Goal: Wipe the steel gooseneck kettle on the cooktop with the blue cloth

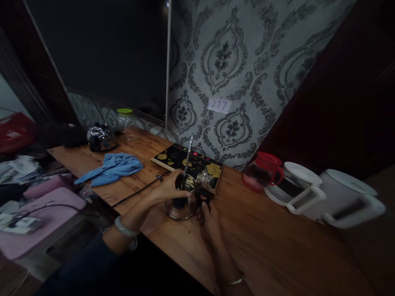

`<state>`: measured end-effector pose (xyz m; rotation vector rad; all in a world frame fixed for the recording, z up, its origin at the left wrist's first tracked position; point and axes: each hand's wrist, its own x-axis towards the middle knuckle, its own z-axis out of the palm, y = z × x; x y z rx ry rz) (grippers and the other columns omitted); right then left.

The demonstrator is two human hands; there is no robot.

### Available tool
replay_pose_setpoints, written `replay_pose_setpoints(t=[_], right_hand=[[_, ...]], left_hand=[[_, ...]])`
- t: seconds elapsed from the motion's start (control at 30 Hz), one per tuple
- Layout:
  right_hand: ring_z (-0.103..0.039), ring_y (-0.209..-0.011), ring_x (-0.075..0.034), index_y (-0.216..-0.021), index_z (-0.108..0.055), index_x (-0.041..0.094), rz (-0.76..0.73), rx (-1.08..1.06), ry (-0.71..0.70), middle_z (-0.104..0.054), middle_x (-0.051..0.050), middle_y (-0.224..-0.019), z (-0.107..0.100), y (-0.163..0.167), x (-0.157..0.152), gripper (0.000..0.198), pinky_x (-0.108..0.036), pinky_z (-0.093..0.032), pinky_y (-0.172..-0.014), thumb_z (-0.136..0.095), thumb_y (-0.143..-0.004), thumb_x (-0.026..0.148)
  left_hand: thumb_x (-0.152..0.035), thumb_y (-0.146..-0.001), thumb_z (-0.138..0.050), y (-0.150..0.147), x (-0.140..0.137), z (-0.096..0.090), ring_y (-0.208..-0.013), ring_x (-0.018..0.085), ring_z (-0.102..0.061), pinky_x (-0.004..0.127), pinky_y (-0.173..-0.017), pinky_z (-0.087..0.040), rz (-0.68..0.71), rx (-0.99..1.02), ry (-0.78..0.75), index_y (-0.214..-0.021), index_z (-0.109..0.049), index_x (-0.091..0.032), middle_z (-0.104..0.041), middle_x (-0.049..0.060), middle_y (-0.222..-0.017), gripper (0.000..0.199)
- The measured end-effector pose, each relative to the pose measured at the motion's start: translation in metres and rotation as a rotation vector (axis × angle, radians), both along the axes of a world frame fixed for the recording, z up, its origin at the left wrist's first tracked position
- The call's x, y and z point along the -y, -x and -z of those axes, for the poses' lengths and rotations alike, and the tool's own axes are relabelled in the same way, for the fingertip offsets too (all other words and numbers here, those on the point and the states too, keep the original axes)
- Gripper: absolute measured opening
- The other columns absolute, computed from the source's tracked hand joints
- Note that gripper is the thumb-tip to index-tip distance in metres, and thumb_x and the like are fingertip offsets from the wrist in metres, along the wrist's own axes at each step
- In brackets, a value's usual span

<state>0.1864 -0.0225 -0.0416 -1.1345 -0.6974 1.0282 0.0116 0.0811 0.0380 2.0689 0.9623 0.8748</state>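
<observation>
A shiny metal pot [180, 213] with an open top stands at the front of the wooden table, just before the black induction cooktop [168, 157]. My left hand [169, 189] is wrapped around its upper rim, thumb and fingers on opposite sides. My right hand [209, 216] closes on the pot's black handle [201, 200], partly hidden by shadow. A clear glass lid [202, 177] is tilted up beside the opening. Behind the pot a thin shiny piece [189, 151] rises upright; I cannot tell whether it is a spout or a utensil.
At left lie a blue cloth [119, 168], a metal kettle [101, 136] and a glass jar with a green lid [125, 117]. A red-lidded jug [262, 170] and two white jugs [296, 185] stand at right. A black cord [138, 191] crosses the table's front edge.
</observation>
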Motion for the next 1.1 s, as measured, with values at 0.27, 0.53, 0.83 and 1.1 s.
replay_pose_setpoints(t=[0.27,0.53,0.83,1.1], right_hand=[[-0.045,-0.043,-0.008,-0.113,-0.063,0.016,-0.003,0.013,-0.005,-0.055,0.005,-0.056,0.004,0.0,-0.001,0.068,-0.019,-0.029,-0.041,-0.07,-0.069,0.067],[-0.044,-0.042,-0.008,-0.109,-0.063,0.017,-0.01,0.06,-0.013,-0.055,0.005,-0.056,0.003,-0.002,-0.002,0.061,-0.019,-0.029,-0.04,-0.068,-0.072,0.065],[-0.043,-0.041,-0.008,-0.105,-0.064,0.017,0.002,0.051,-0.024,-0.055,0.005,-0.055,0.005,-0.002,-0.003,0.055,-0.018,-0.028,-0.038,-0.068,-0.073,0.062],[-0.043,-0.041,-0.008,-0.104,-0.064,0.018,0.003,0.059,-0.022,-0.054,0.005,-0.055,0.003,-0.002,-0.001,0.054,-0.019,-0.028,-0.039,-0.067,-0.074,0.063]], left_hand=[[-0.047,-0.058,-0.083,-0.003,0.004,0.002,-0.119,0.031,-0.059,0.047,-0.106,-0.045,-0.055,0.094,0.002,-0.127,-0.057,-0.018,-0.063,0.012,-0.128,0.08],[-0.05,-0.061,-0.081,-0.004,0.004,0.006,-0.125,0.034,-0.056,0.05,-0.109,-0.043,-0.078,0.076,-0.085,-0.129,-0.057,-0.017,-0.06,0.014,-0.133,0.079],[-0.056,-0.071,-0.073,-0.008,0.023,0.023,-0.138,0.035,-0.045,0.054,-0.115,-0.034,-0.243,0.105,-0.12,-0.142,-0.046,-0.017,-0.05,0.017,-0.146,0.086],[-0.046,-0.091,-0.056,-0.019,0.046,0.036,-0.143,0.031,-0.039,0.054,-0.117,-0.033,-0.348,0.113,-0.315,-0.152,-0.029,-0.018,-0.043,0.017,-0.151,0.072]])
